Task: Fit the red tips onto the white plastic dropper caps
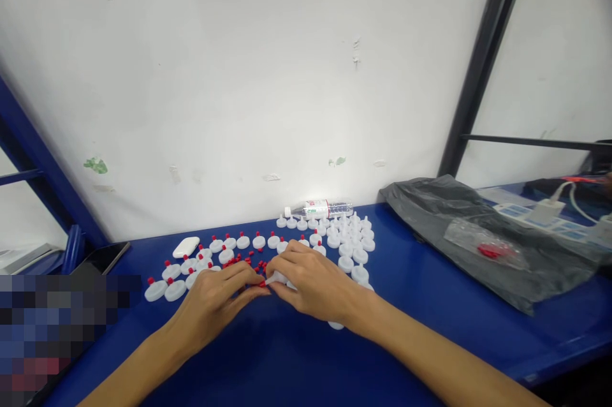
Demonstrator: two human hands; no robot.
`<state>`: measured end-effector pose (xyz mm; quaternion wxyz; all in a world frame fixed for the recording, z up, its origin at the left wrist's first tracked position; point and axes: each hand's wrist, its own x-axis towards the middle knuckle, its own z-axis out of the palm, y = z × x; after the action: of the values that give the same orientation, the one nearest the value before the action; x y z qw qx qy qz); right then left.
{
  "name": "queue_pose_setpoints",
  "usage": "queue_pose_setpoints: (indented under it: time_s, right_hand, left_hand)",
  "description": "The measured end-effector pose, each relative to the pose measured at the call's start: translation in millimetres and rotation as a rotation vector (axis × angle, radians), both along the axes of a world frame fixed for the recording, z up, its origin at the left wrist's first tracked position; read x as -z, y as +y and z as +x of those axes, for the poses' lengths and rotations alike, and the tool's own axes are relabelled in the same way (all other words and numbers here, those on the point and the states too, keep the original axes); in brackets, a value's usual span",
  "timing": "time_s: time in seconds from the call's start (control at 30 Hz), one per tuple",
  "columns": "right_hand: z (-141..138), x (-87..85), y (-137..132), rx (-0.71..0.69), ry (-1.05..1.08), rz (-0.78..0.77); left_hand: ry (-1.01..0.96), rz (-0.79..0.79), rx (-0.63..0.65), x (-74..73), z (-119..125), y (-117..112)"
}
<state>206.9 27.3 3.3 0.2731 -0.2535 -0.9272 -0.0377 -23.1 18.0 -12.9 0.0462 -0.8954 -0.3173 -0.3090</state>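
My right hand (318, 281) is closed round a white nozzle lid (276, 278), its narrow spout pointing left. At the spout's tip, the thumb and fingers of my left hand (215, 295) pinch a small red cap (262, 284). Whether the cap sits on the spout or just touches it, I cannot tell. Loose red caps (251, 254) lie scattered just beyond my fingertips. White lids with red tips (171, 272) stand in rows behind and left of my left hand. Bare white lids (352, 247) crowd together behind my right hand, which partly hides some.
A plastic bottle (320, 209) lies along the wall. At the back left rests a white rounded case (186, 247). A grey plastic bag (459, 241) covers the right side, with a clear bag of red pieces (490, 250) on it. Chargers (546, 209) stand beyond.
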Motion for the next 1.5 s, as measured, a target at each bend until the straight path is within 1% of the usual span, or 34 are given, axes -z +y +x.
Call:
queue_pose_setpoints:
  time_s: [0.1,0.23,0.37,0.47,0.53,0.63,0.7,0.8,0.87,0.97,1.1,1.17,1.3,1.4,1.5]
  right_hand:
    - [0,1.0,-1,0.002,-0.013,0.007]
    - [2,1.7,-1,-0.015,-0.026,0.054]
    - [4,-1.0,-2,0.010,-0.002,0.049]
    - [5,-1.7,-2,-0.029,0.021,0.049]
    - [5,-1.5,-2,-0.045,0.030,0.021]
    - [6,-1.9,-2,-0.033,0.019,-0.046]
    - [7,-3.0,-3,-0.064,0.019,-0.072]
    - [8,-3.5,-3,-0.125,0.079,-0.100]
    - [7,-2.0,-3,-0.121,0.140,-0.125]
    - [4,1.4,-4,-0.109,0.218,-0.147]
    - [3,2.8,-4,-0.151,0.262,-0.125]
    - [4,2.5,-3,-0.173,0.287,-0.116]
    - [4,4.7,-2,-0.214,0.345,-0.116]
    - [4,8.4,-1,-0.212,0.377,-0.132]
    - [4,10.9,-1,-0.202,0.378,-0.152]
  left_hand:
    - [0.013,0.002,0.006,3.4,-1,0]
    - [0.030,-0.018,-0.026,5.2,0,-1]
    - [0.035,-0.058,-0.064,4.9,3,-1]
    - [0.047,-0.107,-0.080,5.4,5,-2]
    - [0.048,-0.136,-0.071,5.7,6,-3]
    - [0.054,-0.135,-0.059,4.6,5,-5]
    - [0.048,-0.161,-0.065,2.5,4,-7]
    - [0.019,-0.244,-0.080,-1.8,3,-8]
    - [0.007,-0.268,-0.088,-4.5,3,-9]
    - [0.022,-0.228,-0.097,-7.8,4,-11]
    - [0.033,-0.165,-0.116,-10.4,4,-16]
    - [0.034,-0.194,-0.134,-9.7,2,-17]
    - [0.012,-0.308,-0.160,-3.9,0,-19]
    - [-0.032,-0.360,-0.157,0.5,-1,-20]
    - [-0.064,-0.386,-0.151,1.3,2,-22]
